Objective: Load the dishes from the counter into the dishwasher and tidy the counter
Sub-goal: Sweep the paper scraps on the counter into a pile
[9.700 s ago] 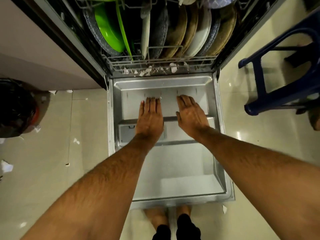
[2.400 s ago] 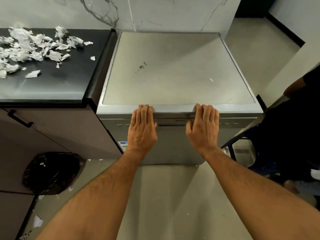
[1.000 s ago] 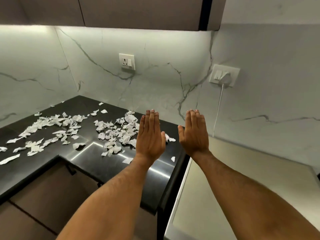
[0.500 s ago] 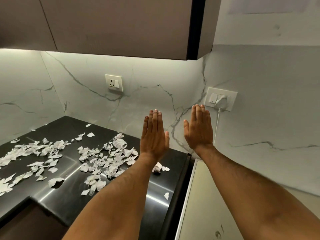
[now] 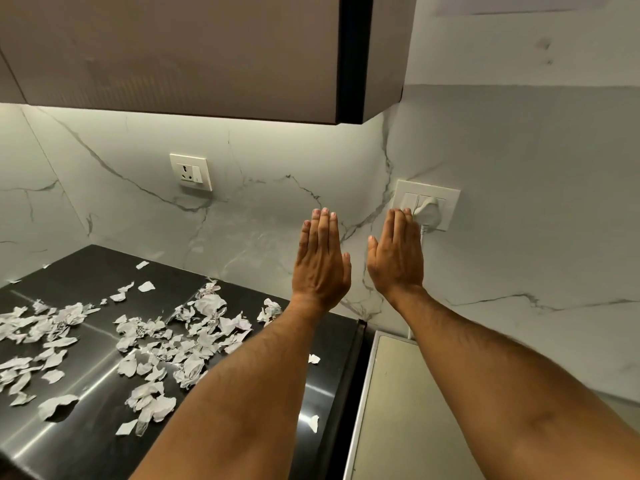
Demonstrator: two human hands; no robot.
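Both hands, the left hand (image 5: 322,263) and right hand (image 5: 396,258), are raised flat with each grip spread and empty, likely reaching for the wall switch (image 5: 427,204), while torn paper scraps (image 5: 187,341) litter the black worktop (image 5: 83,441) beside the dishwasher top (image 5: 391,410).

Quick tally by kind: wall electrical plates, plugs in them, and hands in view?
Wall plates: 2, an empty socket and a switch plate
Plugs: 1, white plug in the switch plate
Hands: 2, left hand and right hand, both open and empty
Total: 5
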